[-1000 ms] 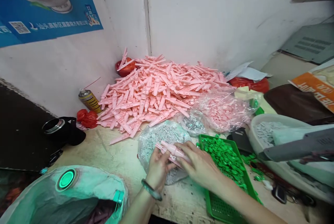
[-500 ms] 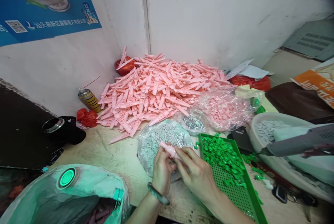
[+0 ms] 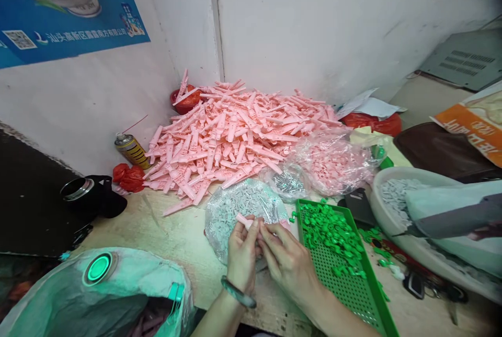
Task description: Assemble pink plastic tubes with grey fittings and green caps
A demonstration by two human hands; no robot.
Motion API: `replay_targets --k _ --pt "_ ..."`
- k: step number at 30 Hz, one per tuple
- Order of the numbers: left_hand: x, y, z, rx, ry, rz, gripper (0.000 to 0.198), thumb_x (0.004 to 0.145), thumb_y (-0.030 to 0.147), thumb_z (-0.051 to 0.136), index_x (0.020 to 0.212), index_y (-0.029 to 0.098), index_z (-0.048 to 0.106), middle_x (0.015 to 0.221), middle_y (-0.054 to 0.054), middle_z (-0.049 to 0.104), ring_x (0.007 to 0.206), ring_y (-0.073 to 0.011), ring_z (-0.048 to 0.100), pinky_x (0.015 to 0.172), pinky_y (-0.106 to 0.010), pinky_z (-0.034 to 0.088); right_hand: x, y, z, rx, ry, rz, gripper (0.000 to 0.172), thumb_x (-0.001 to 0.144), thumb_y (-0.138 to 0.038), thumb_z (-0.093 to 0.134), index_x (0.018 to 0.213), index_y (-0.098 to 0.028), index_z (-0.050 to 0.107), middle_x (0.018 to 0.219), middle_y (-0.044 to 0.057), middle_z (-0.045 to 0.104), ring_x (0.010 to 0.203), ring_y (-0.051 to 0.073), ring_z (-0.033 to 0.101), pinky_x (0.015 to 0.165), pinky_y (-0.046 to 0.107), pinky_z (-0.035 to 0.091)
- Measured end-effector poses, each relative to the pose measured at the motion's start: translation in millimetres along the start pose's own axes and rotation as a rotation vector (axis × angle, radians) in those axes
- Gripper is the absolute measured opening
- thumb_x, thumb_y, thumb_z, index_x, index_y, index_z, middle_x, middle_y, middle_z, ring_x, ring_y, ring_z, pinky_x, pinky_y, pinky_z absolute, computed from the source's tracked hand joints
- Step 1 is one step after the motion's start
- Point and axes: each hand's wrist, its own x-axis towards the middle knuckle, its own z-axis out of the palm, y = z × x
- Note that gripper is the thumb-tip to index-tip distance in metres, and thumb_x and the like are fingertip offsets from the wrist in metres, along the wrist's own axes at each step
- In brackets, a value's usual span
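Note:
My left hand (image 3: pixel 243 250) is closed round a slim pink plastic part (image 3: pixel 243 220), whose narrow end sticks out past the fingertips at the upper left. Against the left fingers, my right hand (image 3: pixel 288 256) pinches at the same part; its fingers hide most of it. A bit of pink also shows behind the right knuckles. Both hands are over the near edge of a round, plastic-lined dish (image 3: pixel 219 232) with small whitish pieces and metal pins. Beyond it spreads a large heap of similar pink parts (image 3: pixel 231 138).
Right of my hands lies a green perforated tray (image 3: pixel 345 290) with small green pieces. A bag of pink bits (image 3: pixel 337 164) and a bag of screws or pins (image 3: pixel 290 182) lie behind. A grey tool (image 3: pixel 451 216) overhangs a white basin (image 3: pixel 388 175). An open sack (image 3: pixel 137 264) stands front left.
The pink part is now more covered by my fingers. My right fingertips have drawn in closer to my left thumb. The view has shifted slightly.

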Motion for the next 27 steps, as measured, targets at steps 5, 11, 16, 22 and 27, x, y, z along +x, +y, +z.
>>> replay_targets --k 5,11,16,22,27 --pt "2.1 7.2 -2.0 -0.076 0.024 -0.053 0.044 0.057 0.034 0.086 0.090 0.014 0.065 0.087 -0.009 0.073 0.071 -0.0170 0.066 0.057 -0.023 0.049 1.4 1.5 -4.4 0.075 0.047 0.052 0.036 0.092 -0.017 0.049 0.126 -0.024 0.061 0.115 0.013 0.063 0.110 0.028 0.059 0.091 0.046 0.052" --pt "1.6 16.8 -0.1 -0.084 0.058 0.073 0.042 0.061 0.032 0.083 0.094 0.015 0.064 0.098 -0.011 0.072 0.084 -0.0230 0.069 0.067 -0.031 0.057 9.7 9.0 -26.2 0.636 -0.326 0.511 0.028 0.093 -0.043 0.051 0.086 -0.019 0.063 0.068 0.001 0.062 0.062 0.016 0.059 0.055 0.025 0.047" --pt "4.4 18.9 5.3 -0.250 0.081 0.008 0.017 0.083 0.023 0.066 0.097 0.018 0.057 0.104 -0.011 0.070 0.096 -0.0236 0.069 0.075 -0.034 0.059 44.4 68.3 -40.8 0.172 -0.222 0.539 0.029 0.090 -0.042 0.054 0.084 -0.018 0.069 0.073 0.001 0.067 0.065 0.017 0.061 0.058 0.025 0.048" --pt "5.3 26.3 9.1 -0.417 0.065 -0.212 0.011 0.097 0.031 0.043 0.101 0.021 0.046 0.104 -0.013 0.066 0.095 -0.0303 0.070 0.077 -0.052 0.060 103.0 177.8 -73.7 -0.383 0.104 0.807 0.036 0.089 -0.017 0.043 0.114 -0.008 0.067 0.114 0.023 0.059 0.110 0.034 0.054 0.086 0.042 0.042" --pt "3.9 21.2 9.4 -0.359 0.037 -0.159 0.011 0.090 0.016 0.056 0.095 0.020 0.047 0.092 -0.006 0.065 0.093 -0.0270 0.071 0.076 -0.043 0.062 100.6 201.4 -69.1 -0.559 0.049 0.747 0.035 0.089 -0.019 0.045 0.111 -0.006 0.070 0.112 0.022 0.062 0.103 0.032 0.056 0.085 0.039 0.041"
